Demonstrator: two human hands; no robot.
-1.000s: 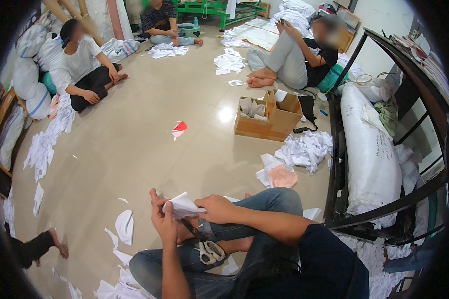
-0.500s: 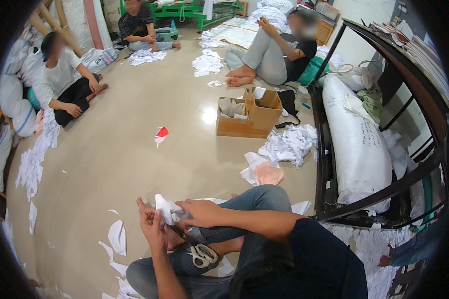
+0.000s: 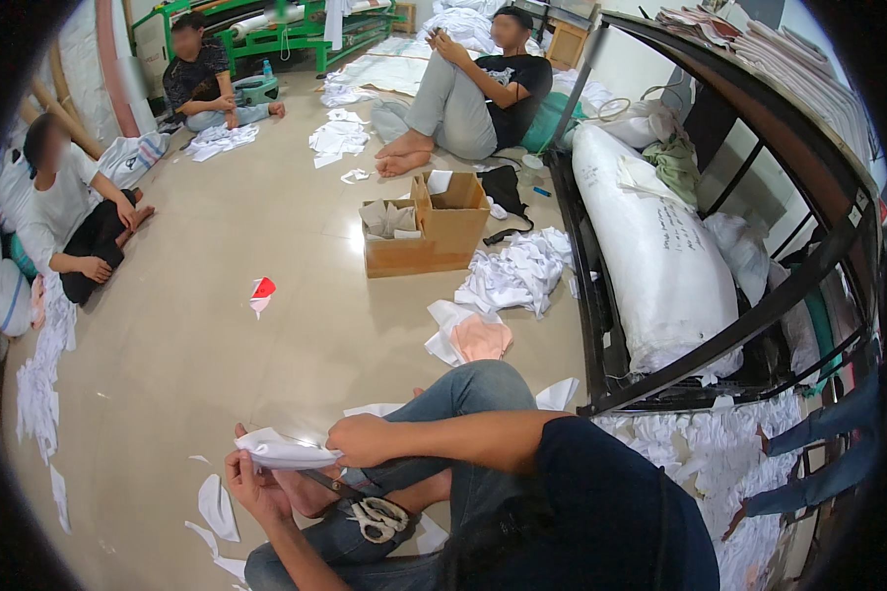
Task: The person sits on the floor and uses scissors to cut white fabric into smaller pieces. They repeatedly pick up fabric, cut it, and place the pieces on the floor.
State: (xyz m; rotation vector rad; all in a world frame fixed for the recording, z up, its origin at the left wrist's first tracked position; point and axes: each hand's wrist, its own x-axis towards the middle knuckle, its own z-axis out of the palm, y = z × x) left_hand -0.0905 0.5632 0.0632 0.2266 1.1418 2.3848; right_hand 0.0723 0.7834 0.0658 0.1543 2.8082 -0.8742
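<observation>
Between my two hands a white piece of cloth (image 3: 284, 450) is stretched out above my crossed legs. My left hand (image 3: 254, 481) grips its left end, thumb and fingers closed on it. At the other end, my right hand (image 3: 362, 440) pinches the cloth with curled fingers. Scissors (image 3: 378, 519) with wrapped pale handles lie on my leg, just below the hands; their dark blades point toward my right hand. White cloth scraps (image 3: 217, 507) are on the floor left of my knee.
Ahead stands a cardboard box (image 3: 419, 258) beside a white cloth pile (image 3: 517, 272). A peach cloth (image 3: 481, 338) lies nearer. A black metal frame (image 3: 601, 399) holding a big white sack (image 3: 650, 256) is at right. Several people sit farther off; a red-and-white scrap (image 3: 262, 292) lies mid-floor.
The cloth, bunched up before, is now drawn out lengthwise between my hands. My head view has turned to the right, so the room appears shifted left.
</observation>
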